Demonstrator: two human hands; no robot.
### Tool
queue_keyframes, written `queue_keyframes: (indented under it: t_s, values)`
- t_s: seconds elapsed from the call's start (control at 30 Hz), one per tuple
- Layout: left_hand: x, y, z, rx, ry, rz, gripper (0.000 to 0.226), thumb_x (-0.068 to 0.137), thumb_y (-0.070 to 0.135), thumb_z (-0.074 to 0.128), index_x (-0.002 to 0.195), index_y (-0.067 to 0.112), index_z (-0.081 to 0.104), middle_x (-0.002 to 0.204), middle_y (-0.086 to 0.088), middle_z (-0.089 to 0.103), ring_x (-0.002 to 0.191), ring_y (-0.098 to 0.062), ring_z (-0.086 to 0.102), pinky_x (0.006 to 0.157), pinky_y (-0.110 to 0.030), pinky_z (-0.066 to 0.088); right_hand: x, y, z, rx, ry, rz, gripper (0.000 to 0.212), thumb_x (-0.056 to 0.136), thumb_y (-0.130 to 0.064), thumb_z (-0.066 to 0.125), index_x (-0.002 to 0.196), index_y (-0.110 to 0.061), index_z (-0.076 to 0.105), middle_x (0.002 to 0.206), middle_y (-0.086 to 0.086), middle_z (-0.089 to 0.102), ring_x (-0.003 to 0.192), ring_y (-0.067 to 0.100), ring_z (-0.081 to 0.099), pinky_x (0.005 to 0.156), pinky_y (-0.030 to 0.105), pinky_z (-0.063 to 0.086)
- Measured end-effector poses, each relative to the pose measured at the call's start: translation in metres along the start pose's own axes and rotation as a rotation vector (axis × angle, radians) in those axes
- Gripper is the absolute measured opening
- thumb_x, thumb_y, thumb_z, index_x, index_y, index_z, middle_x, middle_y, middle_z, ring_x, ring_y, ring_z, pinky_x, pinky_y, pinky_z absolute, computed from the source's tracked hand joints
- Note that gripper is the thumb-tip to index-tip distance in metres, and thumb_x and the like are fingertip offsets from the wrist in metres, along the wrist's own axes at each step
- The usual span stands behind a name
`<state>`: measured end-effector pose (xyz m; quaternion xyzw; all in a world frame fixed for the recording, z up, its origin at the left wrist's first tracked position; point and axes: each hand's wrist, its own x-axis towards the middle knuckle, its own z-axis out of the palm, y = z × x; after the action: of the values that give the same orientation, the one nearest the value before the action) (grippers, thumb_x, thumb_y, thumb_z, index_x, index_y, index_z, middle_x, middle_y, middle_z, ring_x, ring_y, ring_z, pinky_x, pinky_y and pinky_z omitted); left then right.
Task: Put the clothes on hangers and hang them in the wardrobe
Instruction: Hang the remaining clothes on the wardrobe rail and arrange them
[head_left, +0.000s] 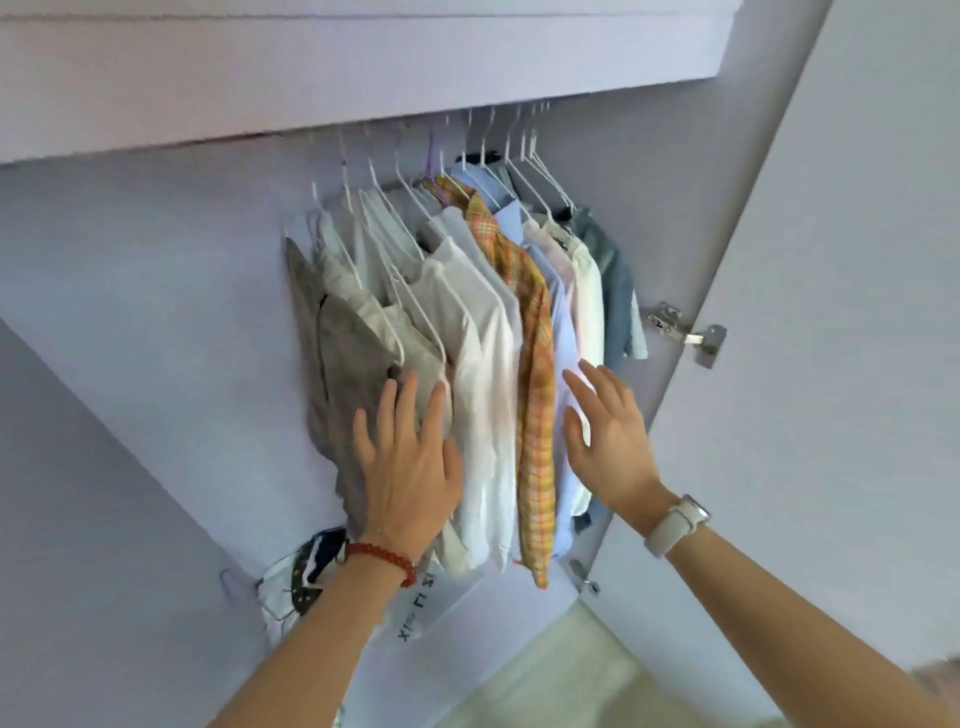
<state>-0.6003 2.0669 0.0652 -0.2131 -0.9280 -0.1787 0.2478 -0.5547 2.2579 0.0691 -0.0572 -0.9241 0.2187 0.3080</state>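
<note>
The wardrobe (753, 156) stands open, its door (857, 364) swung right, and the clothes (488, 364) already hang packed on white hangers (519, 156) along the rail. My left hand (410, 467) lies flat and open against the grey garments (353, 364), grasping nothing. My right hand (608, 441), fingers spread and empty, hovers beside the blue shirt (563, 338), so I judge I'm parting the row for a gap.

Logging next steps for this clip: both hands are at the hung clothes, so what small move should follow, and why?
Probably spread the hands apart to open a gap. The left hand lies flat on the beige garments, the right hand is open beside the light blue shirt, and neither holds anything; the clothes are tightly packed.
</note>
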Motion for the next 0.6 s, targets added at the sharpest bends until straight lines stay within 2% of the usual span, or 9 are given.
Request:
queue_keyframes:
  t_s: [0.17,0.27,0.4,0.47,0.53,0.6]
  values:
    - [-0.053,0.078,0.046,-0.165,-0.222,0.195,0.055,0.071,0.009,0.068,0.125,0.009,0.056,0.135,-0.018,0.048,0.127,-0.036,0.043,0.099,-0.058,0.031,-0.107,0.070,-0.039,-0.156,-0.113,0.347,0.040,0.089,-0.008,0.052,0.128,0.000,0.049,0.137,0.021,0.044,0.130,0.040,0.034,0.108,0.049,0.028]
    - [-0.081,0.138,0.069,-0.235,-0.374,0.382,0.052,0.068,0.006,0.072,0.119,0.004,0.059,0.127,-0.020,0.054,0.119,-0.038,0.050,0.094,-0.059,0.039,-0.172,0.108,-0.081,-0.259,-0.108,0.551,0.041,0.093,-0.015,0.046,0.133,-0.006,0.045,0.141,0.015,0.041,0.134,0.032,0.029,0.110,0.043,0.023]
    - [-0.124,0.236,0.090,-0.295,-0.482,0.614,0.051,0.065,0.005,0.076,0.113,0.002,0.062,0.119,-0.020,0.060,0.112,-0.037,0.057,0.089,-0.061,0.043,-0.260,0.157,-0.148,-0.318,-0.085,0.814,0.044,0.095,-0.018,0.040,0.138,-0.010,0.038,0.147,0.010,0.033,0.137,0.026,0.022,0.112,0.037,0.018]
    - [-0.151,0.289,0.097,-0.339,-0.556,0.717,0.049,0.074,0.009,0.069,0.121,0.004,0.057,0.128,-0.018,0.054,0.121,-0.034,0.050,0.098,-0.056,0.036,-0.302,0.179,-0.184,-0.321,-0.069,0.928,0.044,0.095,-0.016,0.039,0.138,-0.010,0.038,0.147,0.010,0.032,0.137,0.026,0.022,0.112,0.038,0.019]
    - [-0.180,0.345,0.103,-0.351,-0.662,0.784,0.048,0.089,0.017,0.050,0.136,0.011,0.042,0.145,-0.011,0.036,0.136,-0.025,0.029,0.110,-0.048,0.018,-0.343,0.199,-0.220,-0.323,-0.030,1.033,0.043,0.094,-0.015,0.038,0.137,-0.010,0.039,0.146,0.008,0.034,0.135,0.026,0.025,0.111,0.040,0.023]
    - [-0.209,0.399,0.109,-0.387,-0.712,0.859,0.048,0.094,0.023,0.038,0.142,0.017,0.032,0.151,-0.005,0.024,0.140,-0.018,0.017,0.113,-0.043,0.008,-0.383,0.217,-0.256,-0.320,0.026,1.132,0.042,0.095,-0.015,0.038,0.136,-0.009,0.040,0.143,0.009,0.037,0.132,0.028,0.029,0.109,0.038,0.026]
